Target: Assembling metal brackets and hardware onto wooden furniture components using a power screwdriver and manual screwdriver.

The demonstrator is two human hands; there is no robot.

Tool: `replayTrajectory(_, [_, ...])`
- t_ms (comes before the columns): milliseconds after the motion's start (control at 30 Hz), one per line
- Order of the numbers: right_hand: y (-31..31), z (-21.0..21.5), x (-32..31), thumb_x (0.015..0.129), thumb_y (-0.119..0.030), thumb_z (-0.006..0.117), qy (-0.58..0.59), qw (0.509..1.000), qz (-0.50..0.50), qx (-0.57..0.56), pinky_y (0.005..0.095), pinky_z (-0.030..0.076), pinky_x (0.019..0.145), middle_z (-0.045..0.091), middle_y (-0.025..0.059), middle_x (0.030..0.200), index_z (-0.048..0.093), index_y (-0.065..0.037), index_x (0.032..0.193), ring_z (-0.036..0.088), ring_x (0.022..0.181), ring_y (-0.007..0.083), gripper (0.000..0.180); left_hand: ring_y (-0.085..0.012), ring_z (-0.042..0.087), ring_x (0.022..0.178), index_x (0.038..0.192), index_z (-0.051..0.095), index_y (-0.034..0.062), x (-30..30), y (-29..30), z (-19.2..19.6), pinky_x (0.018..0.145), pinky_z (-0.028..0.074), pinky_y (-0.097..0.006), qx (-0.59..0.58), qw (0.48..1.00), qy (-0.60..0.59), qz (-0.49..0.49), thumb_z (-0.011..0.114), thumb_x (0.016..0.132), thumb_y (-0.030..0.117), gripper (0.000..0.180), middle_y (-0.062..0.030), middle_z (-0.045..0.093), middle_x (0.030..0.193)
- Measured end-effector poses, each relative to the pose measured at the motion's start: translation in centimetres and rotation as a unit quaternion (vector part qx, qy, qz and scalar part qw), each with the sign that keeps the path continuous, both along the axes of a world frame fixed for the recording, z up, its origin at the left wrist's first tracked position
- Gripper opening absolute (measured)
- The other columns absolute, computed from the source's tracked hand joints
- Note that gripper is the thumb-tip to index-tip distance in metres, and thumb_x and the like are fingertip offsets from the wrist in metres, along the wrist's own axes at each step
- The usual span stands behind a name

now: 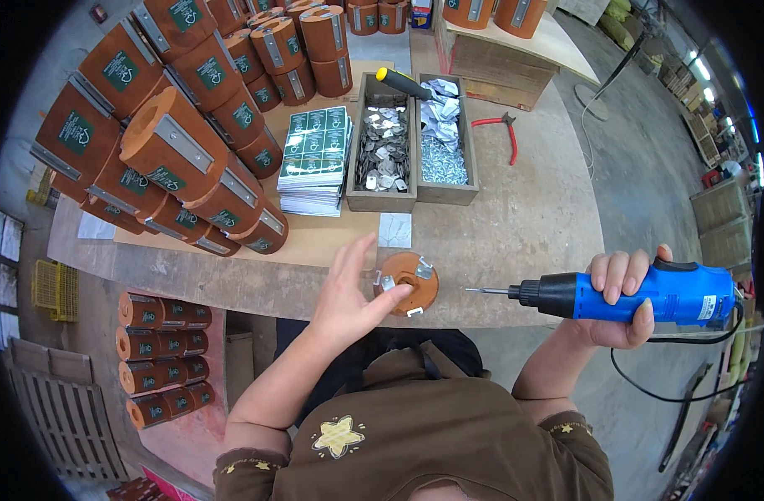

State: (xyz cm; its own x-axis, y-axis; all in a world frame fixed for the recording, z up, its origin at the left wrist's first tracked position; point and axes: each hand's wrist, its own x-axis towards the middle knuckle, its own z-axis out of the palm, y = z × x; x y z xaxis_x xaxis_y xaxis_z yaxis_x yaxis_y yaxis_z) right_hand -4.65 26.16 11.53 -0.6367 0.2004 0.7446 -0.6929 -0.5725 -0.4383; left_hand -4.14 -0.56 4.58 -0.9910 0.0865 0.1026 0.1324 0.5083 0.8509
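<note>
Two wooden trays (449, 194) of small metal parts sit mid-bench, a yellow-handled screwdriver (407, 83) across them, red pliers (503, 129) to their right, a stack of green labels (315, 159) to their left. Stacked orange cylinders (177, 146) crowd the bench's (524, 217) left side. Orange disc (409, 282) with metal brackets: near bench front edge. Left hand (349, 292): fingers spread, thumb touching the disc. Right hand (620, 301): clenched around blue electric screwdriver (641, 294), bit pointing at the disc, apart from it. Bench right half bare. Screwdriver's cord partly cut off at the frame's rim.
</note>
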Motion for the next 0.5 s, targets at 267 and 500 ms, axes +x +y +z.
replayTrajectory(267, [0.6, -0.5, -0.4, 0.075, -0.015, 0.050, -0.003, 1.000, 0.012, -0.003, 0.0314, 0.043, 0.060, 0.047, 0.0074, 0.078, 0.024, 0.000, 0.125, 0.049, 0.062, 0.0155, 0.058, -0.0215, 0.058, 0.094, 0.118, 0.042, -0.0028, -0.6, -1.0, -1.3, 0.077, 0.048, -0.030, 0.111, 0.983, -0.129, -0.075, 0.063, 0.075, 0.006, 0.049, -0.0161, 0.052, 0.113])
replayTrajectory(500, [1.1, -1.2, -1.1, 0.075, -0.015, 0.050, -0.017, 1.000, 0.015, -0.011, 0.0314, 0.042, 0.060, 0.046, 0.0074, 0.078, 0.024, 0.000, 0.125, 0.048, 0.062, 0.0155, 0.058, -0.0203, 0.055, 0.098, 0.116, 0.047, -0.0006, -2.8, -0.8, 0.4, 0.082, 0.044, -0.031, -0.003, 0.995, 0.015, -0.095, 0.061, 0.077, 0.010, 0.042, -0.0123, 0.057, 0.105])
